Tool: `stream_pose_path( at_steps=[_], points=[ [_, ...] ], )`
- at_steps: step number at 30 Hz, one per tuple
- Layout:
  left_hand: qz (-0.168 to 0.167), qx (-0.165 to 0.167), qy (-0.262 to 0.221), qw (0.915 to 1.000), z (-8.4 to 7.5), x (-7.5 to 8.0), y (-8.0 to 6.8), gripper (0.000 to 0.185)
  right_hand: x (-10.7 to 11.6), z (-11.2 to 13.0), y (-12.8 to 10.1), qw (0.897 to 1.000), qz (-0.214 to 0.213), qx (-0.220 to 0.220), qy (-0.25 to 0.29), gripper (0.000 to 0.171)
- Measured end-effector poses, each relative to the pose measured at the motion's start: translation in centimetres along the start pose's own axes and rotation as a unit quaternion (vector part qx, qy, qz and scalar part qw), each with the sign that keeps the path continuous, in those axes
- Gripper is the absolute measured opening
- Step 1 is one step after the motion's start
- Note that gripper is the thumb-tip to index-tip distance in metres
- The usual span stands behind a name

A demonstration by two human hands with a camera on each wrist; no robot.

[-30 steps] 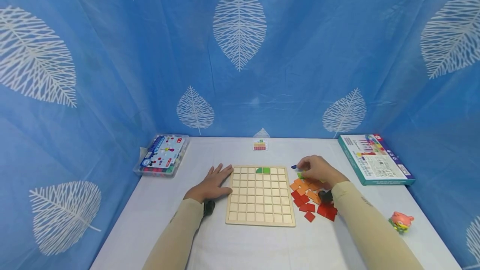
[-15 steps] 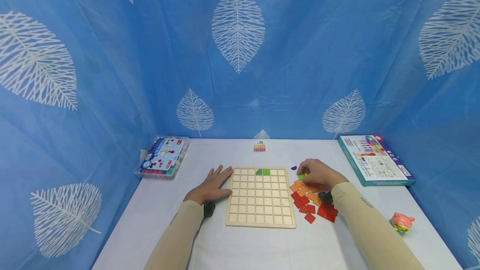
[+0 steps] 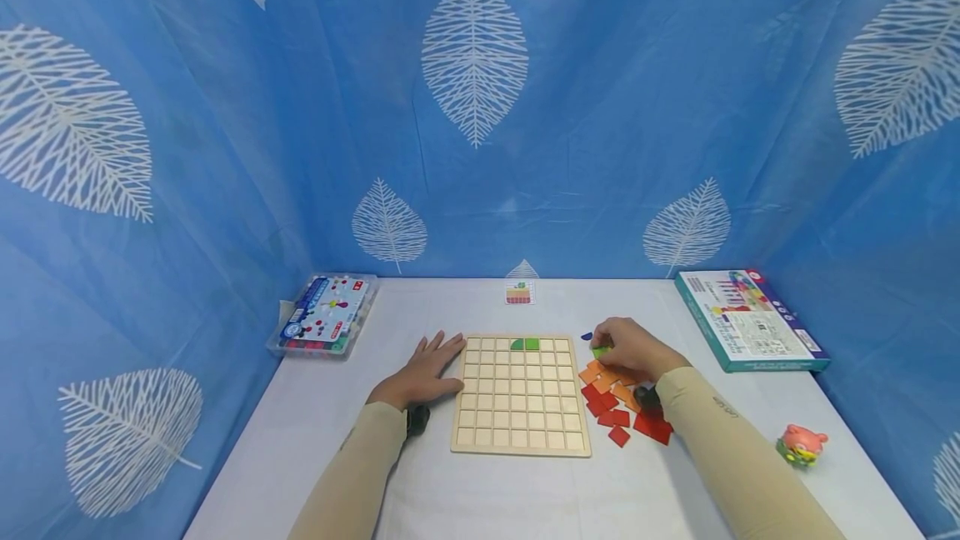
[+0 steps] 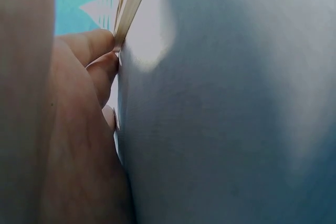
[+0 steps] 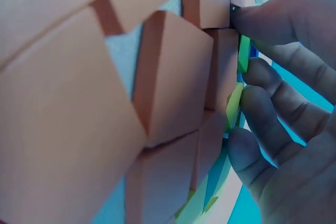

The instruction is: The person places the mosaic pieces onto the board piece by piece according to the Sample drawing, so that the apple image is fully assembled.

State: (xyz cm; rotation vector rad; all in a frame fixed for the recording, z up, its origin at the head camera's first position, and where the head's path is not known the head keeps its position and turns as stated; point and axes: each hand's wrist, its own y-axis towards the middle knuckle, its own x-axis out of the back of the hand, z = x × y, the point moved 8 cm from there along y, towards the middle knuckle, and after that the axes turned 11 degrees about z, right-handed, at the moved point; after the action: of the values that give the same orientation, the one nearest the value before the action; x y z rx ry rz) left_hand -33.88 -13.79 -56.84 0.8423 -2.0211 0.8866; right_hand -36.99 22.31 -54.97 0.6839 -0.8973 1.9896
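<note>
A square wooden grid board (image 3: 521, 448) lies on the white table, with a green quarter-round tile (image 3: 517, 345) and a green square tile (image 3: 532, 344) in its top row. My left hand (image 3: 422, 371) rests spread at the board's left edge; in the left wrist view its fingertips touch the board's side (image 4: 131, 4). My right hand (image 3: 632, 345) is at the far end of the loose tiles, fingers curled. Thumb and fingers pinch a green tile (image 5: 243, 54), also partly seen in the head view. A yellow-green tile (image 5: 234, 107) sits by the other fingertips.
Orange tiles (image 3: 592, 371) and red tiles (image 3: 613, 418) lie scattered right of the board. A dark blue half-round tile (image 3: 587, 336) sits beyond them. Behind the board is a small picture card (image 3: 520, 292). Boxes (image 3: 326, 315) (image 3: 750, 319) stand at both sides, with a pink toy (image 3: 802, 445) front right.
My right hand has drawn slightly back from beside the blue half-round tile to the green tile. The left hand has stayed at the board's edge.
</note>
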Motion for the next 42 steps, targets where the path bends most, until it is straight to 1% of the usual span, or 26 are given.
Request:
stream_pose_path(
  at_steps=[5,12,14,16,18,21,24,29,42],
  points=[
    [-0.003,-0.010,-0.001,0.9999,-0.3,0.3,-0.1,0.081,-0.1,0.1,0.3,1.000,0.001,0.001,-0.018,0.017],
    [0.001,-0.014,0.003,0.9999,0.2,0.0,0.0,0.082,0.0,0.4,0.4,0.999,0.003,0.027,-0.028,0.013],
    [0.004,-0.013,0.005,0.9999,0.4,-0.2,0.1,0.082,0.1,0.5,0.4,0.999,-0.003,0.032,-0.026,0.014],
    [0.006,-0.012,0.006,0.9999,0.6,-0.3,0.2,0.083,0.2,0.5,0.4,0.999,-0.017,0.033,-0.015,0.016],
    [0.002,-0.013,0.002,0.9999,0.6,-0.2,0.3,0.082,0.4,0.7,0.4,0.998,-0.034,0.042,-0.011,0.016],
    [-0.002,-0.009,0.004,1.0000,0.7,-0.1,0.3,0.082,0.4,1.3,0.5,0.997,-0.054,0.063,-0.009,0.016],
    [-0.001,-0.005,0.008,1.0000,0.8,-0.1,0.4,0.083,0.0,2.2,0.6,0.995,-0.060,0.080,-0.012,0.016],
    [-0.002,-0.011,0.005,0.9999,0.7,-0.2,0.3,0.083,-1.0,3.7,1.1,0.995,-0.056,0.087,-0.001,0.015],
    [-0.006,-0.009,0.012,0.9999,0.6,-0.3,0.4,0.083,-3.3,7.7,2.7,0.989,-0.042,0.139,0.009,0.016]
  ],
)
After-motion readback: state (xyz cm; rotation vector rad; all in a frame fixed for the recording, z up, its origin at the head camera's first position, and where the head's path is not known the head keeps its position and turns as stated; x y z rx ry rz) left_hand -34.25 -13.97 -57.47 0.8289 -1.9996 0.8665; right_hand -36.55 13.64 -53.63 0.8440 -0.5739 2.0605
